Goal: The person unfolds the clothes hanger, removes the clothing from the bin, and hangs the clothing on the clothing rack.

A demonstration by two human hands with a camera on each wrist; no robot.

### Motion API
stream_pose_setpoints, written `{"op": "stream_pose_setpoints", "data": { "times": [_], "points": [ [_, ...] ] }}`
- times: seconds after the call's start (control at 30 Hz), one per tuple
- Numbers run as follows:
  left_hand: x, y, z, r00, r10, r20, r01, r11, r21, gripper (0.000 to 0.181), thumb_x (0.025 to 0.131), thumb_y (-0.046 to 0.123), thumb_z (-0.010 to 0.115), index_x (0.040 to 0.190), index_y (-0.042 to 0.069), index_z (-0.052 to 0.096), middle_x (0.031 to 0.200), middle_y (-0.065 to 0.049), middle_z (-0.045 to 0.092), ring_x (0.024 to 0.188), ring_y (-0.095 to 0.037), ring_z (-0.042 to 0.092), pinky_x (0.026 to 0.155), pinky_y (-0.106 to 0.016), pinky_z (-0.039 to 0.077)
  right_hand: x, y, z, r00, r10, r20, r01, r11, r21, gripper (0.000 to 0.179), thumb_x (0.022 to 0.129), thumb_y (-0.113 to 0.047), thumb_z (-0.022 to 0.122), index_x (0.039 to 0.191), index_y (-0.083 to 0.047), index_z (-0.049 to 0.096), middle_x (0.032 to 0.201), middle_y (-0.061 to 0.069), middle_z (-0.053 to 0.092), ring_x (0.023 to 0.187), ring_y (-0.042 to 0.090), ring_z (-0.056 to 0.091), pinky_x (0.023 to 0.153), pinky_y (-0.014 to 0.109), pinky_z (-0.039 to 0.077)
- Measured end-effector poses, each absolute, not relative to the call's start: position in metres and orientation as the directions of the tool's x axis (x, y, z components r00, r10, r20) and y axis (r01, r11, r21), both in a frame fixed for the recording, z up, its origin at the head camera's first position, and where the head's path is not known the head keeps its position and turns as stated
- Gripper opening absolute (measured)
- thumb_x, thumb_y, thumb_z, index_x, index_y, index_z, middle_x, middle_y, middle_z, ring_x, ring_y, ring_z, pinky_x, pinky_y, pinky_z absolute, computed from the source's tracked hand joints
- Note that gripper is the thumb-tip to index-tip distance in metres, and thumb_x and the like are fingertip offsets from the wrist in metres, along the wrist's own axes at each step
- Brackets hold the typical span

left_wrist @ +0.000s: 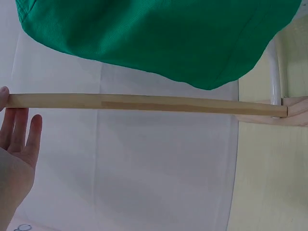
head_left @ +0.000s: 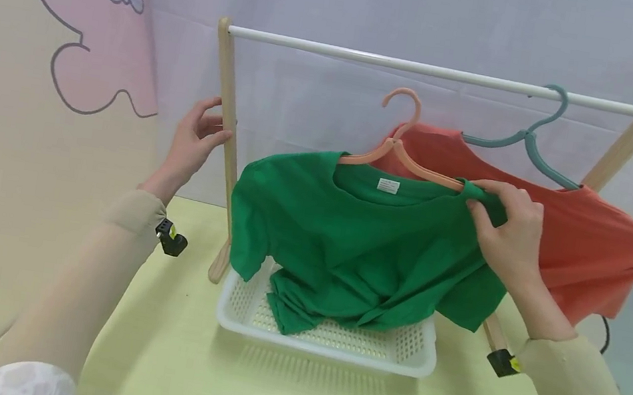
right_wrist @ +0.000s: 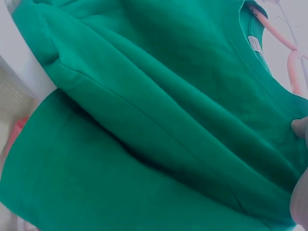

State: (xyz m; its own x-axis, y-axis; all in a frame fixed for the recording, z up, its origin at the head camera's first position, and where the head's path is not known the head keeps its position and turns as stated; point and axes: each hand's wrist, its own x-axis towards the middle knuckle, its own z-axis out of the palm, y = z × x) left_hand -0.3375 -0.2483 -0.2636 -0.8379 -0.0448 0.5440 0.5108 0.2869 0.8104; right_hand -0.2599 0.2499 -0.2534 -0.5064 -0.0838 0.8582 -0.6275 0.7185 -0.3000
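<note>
My right hand (head_left: 509, 228) pinches the green T-shirt (head_left: 376, 246) at the shoulder beside the neckline, thumb in front. A peach hanger (head_left: 426, 172) sits inside the neck, its hook (head_left: 406, 95) standing up below the rail and apart from it. Cloth covers the hanger's arm ends. My left hand (head_left: 193, 143) grips the left wooden post (head_left: 228, 90) of the clothes rack, thumb on one side and fingers on the other; the left wrist view shows the fingers (left_wrist: 19, 130) against the post (left_wrist: 144, 102). In the right wrist view, the thumb (right_wrist: 299, 127) presses the green cloth (right_wrist: 159, 115).
A red T-shirt (head_left: 601, 244) hangs on a teal hanger (head_left: 550, 156) from the right part of the white rail (head_left: 431, 70), partly behind the green one. Below, a white plastic basket (head_left: 325, 350) stands on the yellow table (head_left: 169, 339), with the green shirt's hem hanging into it.
</note>
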Motion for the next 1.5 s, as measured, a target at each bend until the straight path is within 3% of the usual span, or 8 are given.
{"op": "stream_pose_setpoints", "data": {
  "times": [0.1,0.23,0.4,0.6,0.77,1.0,1.23,1.5],
  "points": [
    [-0.337,-0.248,-0.265,-0.849,-0.031,0.528,0.5,0.278,0.82,0.058,0.096,0.005,0.062,0.148,0.019,0.041,0.106,0.01,0.065,0.096,0.001,0.064,0.081,-0.014,0.053,-0.263,0.249,-0.25,-0.494,-0.062,0.867,-0.619,0.725,-0.301,0.024,0.088,-0.003,0.07,0.112,-0.004,0.071,0.105,0.017,0.073,0.091,0.007,0.05,0.079,0.03,0.026],
    [-0.337,-0.248,-0.266,-0.858,-0.015,0.514,0.487,0.296,0.822,0.057,0.098,0.008,0.06,0.15,0.018,0.038,0.117,-0.007,0.064,0.1,0.001,0.062,0.083,-0.014,0.054,-0.27,0.246,-0.242,-0.463,-0.019,0.886,-0.606,0.737,-0.3,0.024,0.088,-0.004,0.069,0.112,-0.008,0.074,0.106,0.015,0.074,0.093,0.029,0.059,0.081,0.028,0.024],
    [-0.338,-0.247,-0.268,-0.856,0.0,0.516,0.491,0.307,0.815,0.048,0.1,0.011,0.057,0.145,0.013,0.04,0.131,-0.026,0.058,0.105,-0.001,0.06,0.087,-0.015,0.053,-0.279,0.243,-0.23,-0.419,0.004,0.908,-0.6,0.75,-0.28,0.027,0.089,-0.003,0.065,0.112,-0.014,0.076,0.102,0.015,0.075,0.091,0.035,0.06,0.079,0.026,0.02],
    [-0.337,-0.246,-0.268,-0.854,0.01,0.519,0.496,0.314,0.81,0.044,0.1,0.011,0.057,0.142,0.011,0.041,0.123,-0.01,0.064,0.107,-0.002,0.06,0.087,-0.015,0.052,-0.286,0.239,-0.22,-0.454,0.04,0.89,-0.546,0.777,-0.314,0.028,0.094,-0.008,0.062,0.114,-0.021,0.076,0.096,0.018,0.07,0.086,0.03,0.05,0.08,0.027,0.014],
    [-0.336,-0.246,-0.268,-0.853,0.014,0.522,0.501,0.302,0.811,0.045,0.1,0.01,0.056,0.142,0.01,0.04,0.117,0.003,0.062,0.107,-0.002,0.06,0.087,-0.014,0.052,-0.288,0.237,-0.216,-0.496,0.023,0.868,-0.516,0.796,-0.316,0.029,0.097,-0.012,0.059,0.119,-0.025,0.074,0.1,0.018,0.07,0.091,0.035,0.052,0.081,0.037,0.019],
    [-0.337,-0.246,-0.267,-0.856,0.016,0.516,0.498,0.29,0.817,0.046,0.1,0.009,0.055,0.143,0.011,0.039,0.116,0.004,0.062,0.104,-0.001,0.06,0.086,-0.015,0.053,-0.288,0.236,-0.224,-0.534,-0.046,0.844,-0.504,0.819,-0.275,0.031,0.096,-0.007,0.058,0.118,-0.021,0.074,0.099,0.021,0.069,0.092,0.04,0.055,0.08,0.053,0.025],
    [-0.336,-0.253,-0.266,-0.857,-0.006,0.516,0.487,0.321,0.812,0.055,0.098,0.01,0.06,0.148,0.016,0.038,0.126,-0.014,0.061,0.103,0.001,0.06,0.081,-0.013,0.054,-0.29,0.232,-0.227,-0.567,-0.084,0.819,-0.516,0.811,-0.274,0.03,0.096,-0.007,0.059,0.119,-0.02,0.073,0.108,0.02,0.07,0.103,0.04,0.056,0.082,0.054,0.024],
    [-0.332,-0.254,-0.267,-0.858,-0.052,0.51,0.457,0.374,0.807,0.064,0.094,0.007,0.065,0.15,0.024,0.039,0.116,-0.002,0.064,0.1,0.003,0.06,0.075,-0.014,0.056,-0.293,0.228,-0.236,-0.566,-0.063,0.822,-0.52,0.801,-0.296,0.03,0.097,-0.01,0.059,0.122,-0.021,0.071,0.109,0.017,0.071,0.098,0.037,0.057,0.081,0.052,0.025]
  ]
}}
